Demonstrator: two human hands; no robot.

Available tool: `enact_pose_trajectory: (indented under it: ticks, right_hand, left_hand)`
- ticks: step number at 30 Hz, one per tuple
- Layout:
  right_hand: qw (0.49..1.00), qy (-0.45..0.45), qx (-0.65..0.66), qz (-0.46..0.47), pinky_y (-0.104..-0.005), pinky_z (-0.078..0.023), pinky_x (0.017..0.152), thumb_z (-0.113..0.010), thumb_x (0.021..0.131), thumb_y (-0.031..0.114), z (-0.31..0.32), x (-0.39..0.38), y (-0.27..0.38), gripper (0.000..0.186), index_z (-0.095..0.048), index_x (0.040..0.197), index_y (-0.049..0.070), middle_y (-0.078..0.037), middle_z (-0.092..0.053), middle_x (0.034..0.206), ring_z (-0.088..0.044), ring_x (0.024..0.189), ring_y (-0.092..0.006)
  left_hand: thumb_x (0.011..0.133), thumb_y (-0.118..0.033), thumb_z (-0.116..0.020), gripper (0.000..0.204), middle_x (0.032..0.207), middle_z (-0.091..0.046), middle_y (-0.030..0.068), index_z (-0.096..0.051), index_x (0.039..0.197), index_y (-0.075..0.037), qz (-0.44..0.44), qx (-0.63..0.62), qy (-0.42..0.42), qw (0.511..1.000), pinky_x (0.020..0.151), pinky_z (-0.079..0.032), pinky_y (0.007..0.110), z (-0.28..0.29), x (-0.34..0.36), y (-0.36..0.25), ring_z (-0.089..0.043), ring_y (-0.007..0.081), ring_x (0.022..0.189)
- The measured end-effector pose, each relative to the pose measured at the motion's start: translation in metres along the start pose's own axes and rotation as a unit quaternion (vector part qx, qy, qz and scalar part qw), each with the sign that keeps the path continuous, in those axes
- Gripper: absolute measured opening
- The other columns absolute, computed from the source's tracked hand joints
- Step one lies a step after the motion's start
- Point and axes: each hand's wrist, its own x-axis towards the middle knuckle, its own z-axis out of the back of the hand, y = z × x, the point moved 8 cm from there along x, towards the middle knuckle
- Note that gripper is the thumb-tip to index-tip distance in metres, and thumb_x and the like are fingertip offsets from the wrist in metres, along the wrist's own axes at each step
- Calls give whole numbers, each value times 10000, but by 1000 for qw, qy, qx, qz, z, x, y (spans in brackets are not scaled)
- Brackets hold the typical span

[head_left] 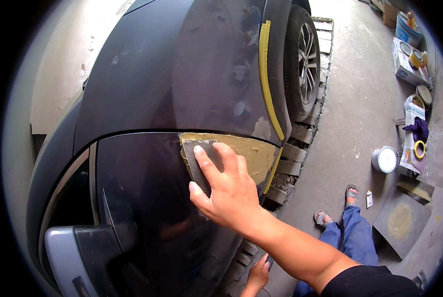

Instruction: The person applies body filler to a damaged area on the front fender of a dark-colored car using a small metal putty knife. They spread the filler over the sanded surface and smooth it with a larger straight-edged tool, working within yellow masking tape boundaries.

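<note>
My right hand [229, 183] presses a flat dark grey filler spreader [195, 167] against the car's dark door [142, 178]. Its fingers lie spread over the spreader's face, with the thumb at the near edge. Beneath and to the right of it is a patch of yellow-tan body filler [258, 157], ridged in places and bordering the panel gap. Low in the view, my left hand [257, 275] is closed round a dark thing, mostly hidden, so its kind does not show. Yellow tape [265, 74] runs along the fender's edge.
The side mirror [78, 252] juts out at lower left. Past the wheel [303, 64], a grating lies in the floor. At right stand a can [385, 159], a white box [404, 69], a blue bucket [407, 32], a tape roll [419, 149] and a stained board [402, 222].
</note>
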Motion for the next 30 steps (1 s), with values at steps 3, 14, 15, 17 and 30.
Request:
enact_pose_trajectory:
  ticks: [3,14,15,17,30]
  right_hand:
    - [1000,-20,14,-2,-438,-577,724,-683,830,363,1,8,1,609,-530,1355,96,-195,-438,1330,-499,1019,-374]
    - [999,-29,16,-8,-435,-577,732,-686,828,354,3,4,-11,584,-555,1336,98,-194,-456,1322,-505,1031,-384]
    - [999,-38,7,0,-444,-576,743,-688,829,348,-1,4,-14,579,-556,1336,101,-191,-452,1325,-504,1040,-385]
    - [1000,-18,12,-3,-446,-574,766,-688,832,346,-6,0,-15,582,-551,1341,100,-192,-447,1330,-502,1056,-386]
    - [999,10,27,-35,-464,-556,841,-670,856,356,-5,-11,-29,588,-529,1370,109,-190,-429,1349,-482,1123,-399]
  left_hand:
    - [958,-148,-498,390,1182,-630,251,-555,1334,-63,-5,23,-4,1000,917,-485,430,1,1,0,-597,411,1121]
    - [958,-147,-511,378,1201,-622,264,-569,1313,-31,6,31,7,999,953,-479,426,-5,3,1,-587,408,1148]
    - [958,-147,-509,378,1203,-621,264,-569,1313,-31,18,30,18,999,955,-478,424,-7,5,0,-587,408,1150]
    - [960,-149,-505,379,1208,-620,262,-568,1316,-34,38,27,30,998,958,-476,422,-10,5,3,-586,406,1153]
    - [963,-160,-499,388,1236,-618,230,-550,1338,-74,36,39,44,998,960,-479,426,-25,2,19,-583,398,1156]
